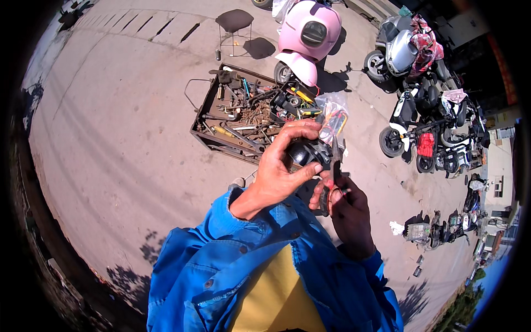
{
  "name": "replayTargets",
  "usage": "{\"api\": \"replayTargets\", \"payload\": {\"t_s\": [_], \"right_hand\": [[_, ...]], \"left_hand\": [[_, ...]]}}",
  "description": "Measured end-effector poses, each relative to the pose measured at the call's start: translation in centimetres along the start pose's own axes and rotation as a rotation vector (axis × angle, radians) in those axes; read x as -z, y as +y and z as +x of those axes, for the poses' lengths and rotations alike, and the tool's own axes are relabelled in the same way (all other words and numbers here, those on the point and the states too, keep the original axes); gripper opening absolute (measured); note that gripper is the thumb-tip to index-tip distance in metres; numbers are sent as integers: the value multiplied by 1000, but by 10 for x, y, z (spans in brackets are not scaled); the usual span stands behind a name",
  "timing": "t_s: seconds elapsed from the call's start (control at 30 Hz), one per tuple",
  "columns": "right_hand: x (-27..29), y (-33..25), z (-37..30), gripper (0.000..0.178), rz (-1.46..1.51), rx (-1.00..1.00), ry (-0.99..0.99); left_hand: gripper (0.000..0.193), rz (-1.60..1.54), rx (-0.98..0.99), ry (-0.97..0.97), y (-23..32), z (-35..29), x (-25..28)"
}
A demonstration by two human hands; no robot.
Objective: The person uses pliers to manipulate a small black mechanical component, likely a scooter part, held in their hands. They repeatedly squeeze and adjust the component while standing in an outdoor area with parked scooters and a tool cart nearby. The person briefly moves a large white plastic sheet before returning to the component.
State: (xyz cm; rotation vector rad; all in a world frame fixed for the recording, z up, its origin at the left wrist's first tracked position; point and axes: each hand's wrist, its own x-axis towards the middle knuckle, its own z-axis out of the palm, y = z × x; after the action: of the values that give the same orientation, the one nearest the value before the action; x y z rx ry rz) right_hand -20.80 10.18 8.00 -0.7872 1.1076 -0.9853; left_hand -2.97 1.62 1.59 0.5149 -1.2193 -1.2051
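Observation:
In front of my chest, my left hand (pixel 280 170) is curled around a shiny black rounded part (pixel 300 154), with the thumb and fingers pressed on its sides. What the part belongs to cannot be made out. Just right of it, my right hand (pixel 351 209) grips long-nose pliers (pixel 335 155) with dark jaws and reddish handles. The jaws point away from me, close beside the black part; whether they touch it is unclear. Beyond both hands, a clear plastic bag (pixel 333 104) with coloured wires lies at the corner of a metal tool tray (pixel 204 110).
Wrenches, screwdrivers and rusty small parts fill the tray. Behind it stand a pink scooter (pixel 296 41) and a dark stool (pixel 234 21). On the right are a silver scooter (pixel 401 55), a black-and-white scooter (pixel 402 119) and several more parked along the concrete ground (pixel 110 133).

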Motion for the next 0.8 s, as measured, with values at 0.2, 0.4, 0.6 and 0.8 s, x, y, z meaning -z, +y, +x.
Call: {"api": "replayTargets", "payload": {"t_s": [0.2,0.4,0.6,0.8], "right_hand": [[-1,7,2,32,35,35,-55],[-3,8,2,38,56,23,-80],[-6,9,1,40,59,8,-75],[-14,7,1,43,-17,70,-25]], "left_hand": [[49,12,-21,-8,-4,-2,5],[49,-44,-14,-6,-6,-3,10],[51,-132,45,-11,-4,-4,13],[55,-239,96,-10,-11,-5,16]]}}
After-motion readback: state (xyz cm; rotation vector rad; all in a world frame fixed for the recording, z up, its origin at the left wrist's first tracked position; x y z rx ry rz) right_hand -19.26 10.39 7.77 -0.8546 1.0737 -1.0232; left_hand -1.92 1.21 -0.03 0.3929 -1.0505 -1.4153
